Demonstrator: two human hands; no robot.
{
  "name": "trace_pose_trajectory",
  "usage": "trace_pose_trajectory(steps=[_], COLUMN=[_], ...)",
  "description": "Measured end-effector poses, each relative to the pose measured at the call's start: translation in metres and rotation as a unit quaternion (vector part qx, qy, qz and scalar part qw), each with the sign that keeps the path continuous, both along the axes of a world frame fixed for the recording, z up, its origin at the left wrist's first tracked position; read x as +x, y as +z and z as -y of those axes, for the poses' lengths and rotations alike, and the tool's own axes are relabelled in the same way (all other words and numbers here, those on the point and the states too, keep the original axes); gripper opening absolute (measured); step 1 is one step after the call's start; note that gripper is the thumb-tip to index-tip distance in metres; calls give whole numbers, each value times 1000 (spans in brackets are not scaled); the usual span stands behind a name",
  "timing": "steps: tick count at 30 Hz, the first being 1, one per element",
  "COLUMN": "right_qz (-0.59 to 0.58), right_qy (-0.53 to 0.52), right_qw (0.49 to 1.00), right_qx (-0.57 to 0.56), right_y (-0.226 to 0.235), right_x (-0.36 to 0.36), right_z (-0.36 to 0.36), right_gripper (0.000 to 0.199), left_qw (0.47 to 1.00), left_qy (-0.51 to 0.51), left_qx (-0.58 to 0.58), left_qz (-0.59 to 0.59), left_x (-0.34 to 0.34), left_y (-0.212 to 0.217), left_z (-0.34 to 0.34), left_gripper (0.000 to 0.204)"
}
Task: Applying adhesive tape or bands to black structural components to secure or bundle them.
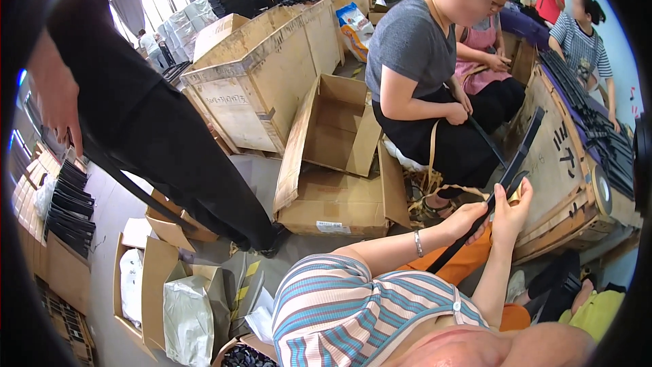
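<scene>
A long, narrow black strip runs slantwise through both my hands, its far end raised up and to the right and its near end down by my lap. My left hand, with a bracelet at the wrist, is closed round the strip's middle. Just beyond it, my right hand grips the strip between thumb and fingers. Something small and yellowish-tan shows at the right fingers; I cannot make out what it is. Facing me, a seated person in a grey shirt holds another dark strip.
Open cardboard boxes lie ahead, before a large wooden crate. At right, a wooden crate bears black strips and a tape roll. A person in black trousers stands close left. Small black pieces fill a box below.
</scene>
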State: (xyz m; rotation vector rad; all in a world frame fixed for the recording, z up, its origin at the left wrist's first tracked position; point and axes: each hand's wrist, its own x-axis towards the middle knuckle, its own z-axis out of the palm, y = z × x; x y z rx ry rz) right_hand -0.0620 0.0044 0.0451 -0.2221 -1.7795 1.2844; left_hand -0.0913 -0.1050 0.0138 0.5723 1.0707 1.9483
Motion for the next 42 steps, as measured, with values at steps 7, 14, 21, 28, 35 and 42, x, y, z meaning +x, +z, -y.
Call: trace_pose_trajectory(steps=[7,14,21,28,35,42], right_qz=[33,-11,-29,-16,-23,-35], right_qy=[20,31,32,8,6,131], right_qw=[996,985,985,983,980,952], right_qx=[-85,-171,-169,-180,-197,-276], right_y=[-2,-8,-22,-30,-28,-5], right_x=[20,26,42,59,80,78], right_z=[14,16,-9,-14,-6,-9], right_gripper=[43,40,37,34,38,44], left_qw=[994,996,996,994,995,999], left_qy=[-5,70,81,44,15,-33], left_qx=[-15,12,24,50,22,11], left_qz=[108,57,42,92,100,-1], left_x=[-3,-2,-16,-13,-8,-20], left_y=[21,25,11,8,12,10], left_z=[-1,-5,3,7,9,8], left_gripper=[43,32,28,24,17,9])
